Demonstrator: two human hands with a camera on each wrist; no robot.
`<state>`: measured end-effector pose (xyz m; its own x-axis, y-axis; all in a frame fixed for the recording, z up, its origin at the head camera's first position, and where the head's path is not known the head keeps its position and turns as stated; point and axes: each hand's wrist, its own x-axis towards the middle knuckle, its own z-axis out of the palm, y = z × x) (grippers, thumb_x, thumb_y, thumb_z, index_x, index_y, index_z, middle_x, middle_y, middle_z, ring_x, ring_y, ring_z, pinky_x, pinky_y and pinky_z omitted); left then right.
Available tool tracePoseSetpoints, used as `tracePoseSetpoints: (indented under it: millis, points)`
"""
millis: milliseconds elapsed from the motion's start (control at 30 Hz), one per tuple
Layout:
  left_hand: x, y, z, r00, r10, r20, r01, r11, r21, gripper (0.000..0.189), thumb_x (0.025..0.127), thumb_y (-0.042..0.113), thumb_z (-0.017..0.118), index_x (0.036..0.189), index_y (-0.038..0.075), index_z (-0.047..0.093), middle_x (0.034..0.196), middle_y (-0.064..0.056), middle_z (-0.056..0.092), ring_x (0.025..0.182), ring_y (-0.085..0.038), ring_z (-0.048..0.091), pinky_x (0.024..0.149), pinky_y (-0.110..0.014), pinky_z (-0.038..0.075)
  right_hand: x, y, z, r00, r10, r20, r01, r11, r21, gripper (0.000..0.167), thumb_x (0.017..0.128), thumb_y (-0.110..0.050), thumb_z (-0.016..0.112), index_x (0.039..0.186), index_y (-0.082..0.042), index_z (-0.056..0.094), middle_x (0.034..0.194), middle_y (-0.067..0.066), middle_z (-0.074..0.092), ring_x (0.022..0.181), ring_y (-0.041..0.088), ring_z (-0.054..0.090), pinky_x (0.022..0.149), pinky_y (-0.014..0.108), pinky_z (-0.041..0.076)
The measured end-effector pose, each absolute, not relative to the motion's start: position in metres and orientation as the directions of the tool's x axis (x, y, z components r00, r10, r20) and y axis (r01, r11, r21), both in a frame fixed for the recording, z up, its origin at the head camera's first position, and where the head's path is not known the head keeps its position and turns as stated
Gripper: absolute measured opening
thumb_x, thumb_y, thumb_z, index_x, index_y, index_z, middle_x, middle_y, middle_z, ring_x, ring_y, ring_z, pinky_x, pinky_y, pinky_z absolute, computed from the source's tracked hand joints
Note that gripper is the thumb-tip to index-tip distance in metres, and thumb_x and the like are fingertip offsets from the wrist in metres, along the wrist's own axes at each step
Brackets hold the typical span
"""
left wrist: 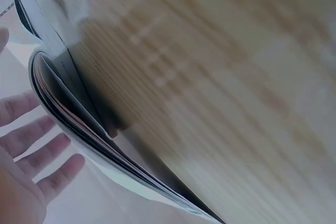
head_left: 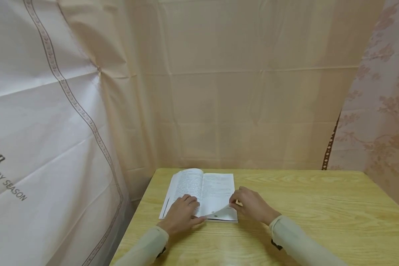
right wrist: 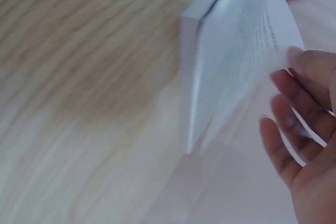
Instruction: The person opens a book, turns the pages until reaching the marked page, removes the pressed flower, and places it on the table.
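Note:
An open book (head_left: 217,184) lies on the wooden table, its printed left page curving up near the spine. My left hand (head_left: 183,213) rests on the lower left page with its fingers extended, the thumb reaching toward the bottom of the spine. With thumb and forefinger, my right hand (head_left: 251,204) pinches the lower outer corner of a right-hand page (right wrist: 278,30), which is lifted off the pages below. In the left wrist view, the left fingers (left wrist: 60,174) lie against the book's curved pages (left wrist: 79,114). The other right fingers (right wrist: 294,129) are spread away from the paper.
The yellow wood-grain table (head_left: 306,207) extends to the right of the book. A beige curtain (head_left: 239,92) hangs behind it, a printed white sheet (head_left: 46,122) on the left, and a floral sheet (head_left: 379,111) on the right.

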<state>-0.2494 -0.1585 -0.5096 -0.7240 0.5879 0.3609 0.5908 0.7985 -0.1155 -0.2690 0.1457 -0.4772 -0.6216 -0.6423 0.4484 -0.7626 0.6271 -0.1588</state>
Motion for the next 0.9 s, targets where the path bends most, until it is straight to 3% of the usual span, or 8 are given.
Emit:
tracePoseSetpoints:
  millis: [167,367,500,633,700,800,900]
  points:
    - [-0.250,-0.153,-0.511,-0.723,0.576,0.381,0.571,0.809,-0.140,0.057,0.094,0.068,0.047,0.102,0.018,0.073,0.111,0.002,0.067,0.103,-0.018,0.058,0.085,-0.038,0.050,-0.267,0.139,-0.465,-0.547,-0.632,0.549,-0.805,0.576,-0.139,0.007,0.086,-0.024,0.079,0.088,-0.026,0.072,0.089,-0.016,0.062,0.080,0.006,0.055,0.065,0.023,0.050]
    - [-0.247,-0.151,-0.509,-0.645,0.596,0.479,0.597,0.784,-0.171,0.028,0.097,0.041,0.058,0.086,0.020,0.072,0.094,0.006,0.069,0.089,-0.015,0.061,0.074,-0.033,0.051,-0.267,0.134,-0.456,-0.503,-0.600,0.622,-0.827,0.544,-0.144,0.011,0.087,-0.021,0.078,0.096,-0.021,0.071,0.095,-0.011,0.064,0.087,0.008,0.059,0.070,0.023,0.053]
    - [-0.245,-0.153,-0.508,-0.609,0.556,0.566,0.579,0.799,-0.162,0.018,0.093,0.025,0.063,0.078,0.018,0.069,0.079,0.006,0.066,0.074,-0.013,0.059,0.064,-0.030,0.049,-0.266,0.136,-0.459,-0.565,-0.599,0.567,-0.793,0.583,-0.175,0.017,0.087,-0.022,0.079,0.101,-0.017,0.071,0.099,-0.007,0.066,0.086,0.011,0.061,0.071,0.025,0.053]
    - [-0.246,-0.159,-0.508,-0.566,0.506,0.651,0.533,0.827,-0.180,0.016,0.089,0.020,0.065,0.075,0.014,0.062,0.070,0.005,0.055,0.060,-0.013,0.050,0.053,-0.028,0.043,-0.264,0.142,-0.468,-0.683,-0.644,0.343,-0.726,0.648,-0.228,0.023,0.086,-0.026,0.079,0.105,-0.015,0.072,0.104,-0.005,0.067,0.095,0.015,0.061,0.081,0.034,0.054]
    - [-0.247,-0.161,-0.508,-0.529,0.490,0.693,0.510,0.836,-0.202,0.017,0.086,0.017,0.068,0.076,0.012,0.056,0.071,0.001,0.049,0.058,-0.015,0.047,0.050,-0.029,0.040,-0.263,0.144,-0.475,-0.712,-0.661,0.238,-0.702,0.664,-0.257,0.027,0.083,-0.026,0.081,0.105,-0.014,0.073,0.107,-0.002,0.067,0.101,0.020,0.061,0.086,0.040,0.053]
    - [-0.249,-0.163,-0.506,-0.471,0.464,0.750,0.487,0.846,-0.217,0.021,0.082,0.014,0.073,0.083,0.007,0.053,0.081,-0.005,0.050,0.065,-0.021,0.049,0.053,-0.032,0.042,-0.261,0.147,-0.486,-0.727,-0.668,0.160,-0.683,0.680,-0.265,0.031,0.079,-0.029,0.085,0.104,-0.015,0.074,0.110,-0.001,0.066,0.105,0.021,0.060,0.090,0.042,0.052]
    - [-0.250,-0.165,-0.503,-0.432,0.443,0.786,0.471,0.854,-0.223,0.022,0.082,0.012,0.069,0.097,0.005,0.055,0.099,-0.015,0.054,0.084,-0.029,0.055,0.066,-0.037,0.047,-0.261,0.148,-0.493,-0.719,-0.676,0.162,-0.693,0.680,-0.240,0.032,0.076,-0.032,0.087,0.101,-0.017,0.075,0.108,-0.003,0.066,0.101,0.018,0.059,0.086,0.039,0.053]
